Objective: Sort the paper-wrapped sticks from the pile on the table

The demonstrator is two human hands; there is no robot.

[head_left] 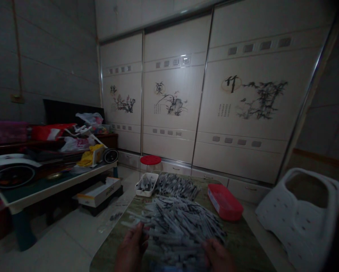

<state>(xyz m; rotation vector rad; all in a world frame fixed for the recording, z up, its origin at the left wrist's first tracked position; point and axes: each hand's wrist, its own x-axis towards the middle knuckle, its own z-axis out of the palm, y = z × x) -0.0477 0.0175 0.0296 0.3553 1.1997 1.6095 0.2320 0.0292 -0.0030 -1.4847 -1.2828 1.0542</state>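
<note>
A large heap of thin, pale grey and dark stick-like pieces (183, 219) covers the middle of the low table (112, 245). At the heap's near left edge is my left hand (132, 245), its fingers curled together; what they hold, if anything, is too dim to make out. My right hand (219, 255) is by the near right side of the heap, fingers bent in a pinch, their contents blurred. Farther back lies a second pile of similar pieces (177, 185). Beside it, a white basket (141, 193) holds more of them. A red plastic box (226, 202) stands at the table's right.
A red round stool (150, 160) is behind the table. On the right stands a white plastic chair (296, 211). To the left, a cluttered bench (64, 181) carries bags and wheeled toys, with a white carton (101, 192) near it. Sliding wardrobe doors (172, 87) close off the back.
</note>
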